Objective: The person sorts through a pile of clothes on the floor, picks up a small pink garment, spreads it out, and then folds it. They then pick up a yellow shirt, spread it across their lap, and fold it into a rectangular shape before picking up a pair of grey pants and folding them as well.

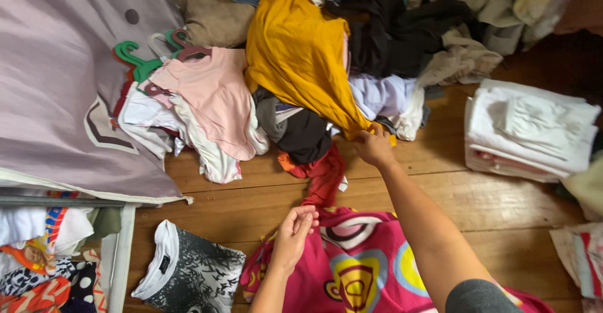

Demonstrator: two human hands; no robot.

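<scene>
My right hand (375,147) reaches forward and pinches the lower edge of a mustard-yellow garment (300,55) that lies on top of a heap of mixed clothes (389,30). My left hand (294,234) hovers nearer to me with its fingers loosely curled, touching the top edge of a bright pink patterned cloth (352,269) spread over my lap. A red garment (325,178) trails from the heap toward the pink cloth.
Pink and white shirts on plastic hangers (188,93) lie left of the heap. A lilac sheet (63,80) covers a bed at left. Folded white clothes (527,128) are stacked at right. A black-and-white patterned shirt (188,275) lies on the wooden floor (502,200).
</scene>
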